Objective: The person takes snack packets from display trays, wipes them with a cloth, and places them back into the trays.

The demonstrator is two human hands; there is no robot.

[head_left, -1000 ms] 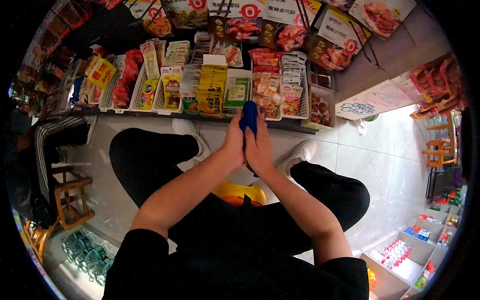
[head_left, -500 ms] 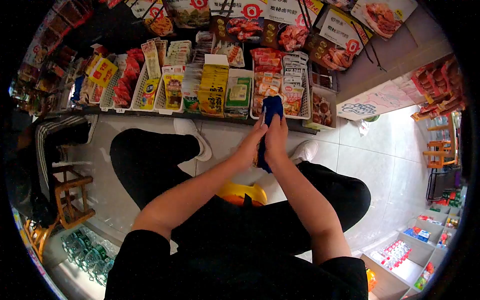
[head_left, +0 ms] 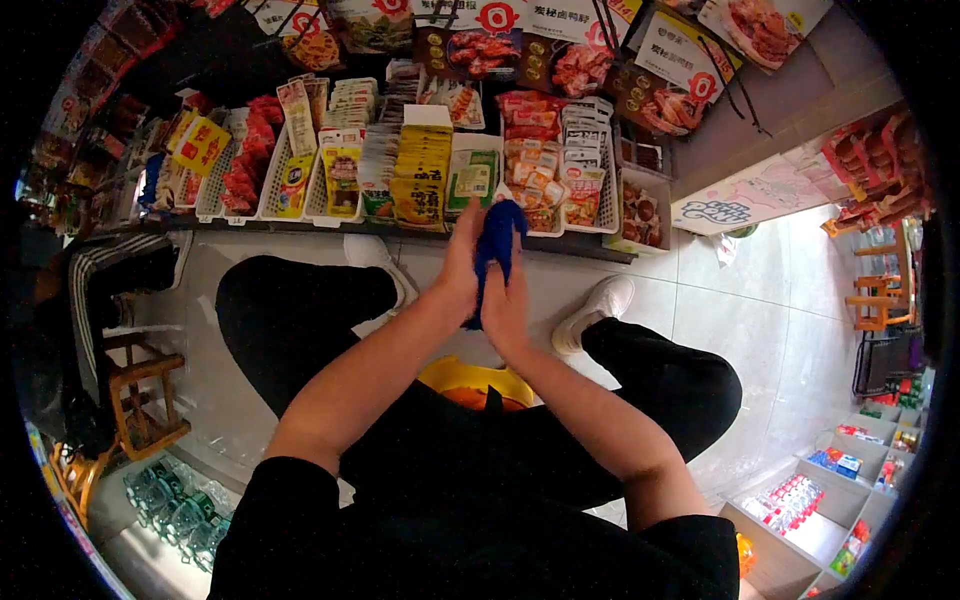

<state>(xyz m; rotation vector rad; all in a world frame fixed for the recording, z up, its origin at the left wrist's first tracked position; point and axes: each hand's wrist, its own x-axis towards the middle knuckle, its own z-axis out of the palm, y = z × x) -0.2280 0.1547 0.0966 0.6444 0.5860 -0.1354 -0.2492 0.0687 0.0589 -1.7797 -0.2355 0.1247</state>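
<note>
A dark blue cloth-like item (head_left: pixel 497 238) is pressed between my two hands, in front of the snack trays. On its left side lies my left hand (head_left: pixel 460 258), with the fingers pointing forward. My right hand (head_left: pixel 506 300) presses against it from the right, and the blue item hides part of its fingers. Just beyond my hands are a green packet (head_left: pixel 472 180) and a white basket of orange and red packets (head_left: pixel 535 172). Yellow packets (head_left: pixel 421 180) stand to the left of them.
My knees are spread on both sides above the tiled floor (head_left: pixel 740 300). A yellow stool (head_left: pixel 520 386) shows between my legs. At the left are a person's striped sleeve or trouser leg (head_left: pixel 95 290), a wooden stool (head_left: pixel 150 400) and bottles (head_left: pixel 175 510). Compartments (head_left: pixel 830 530) hold goods at the lower right.
Both hands and the blue item first moved right, then came back left. The blue item has changed shape between the palms.
</note>
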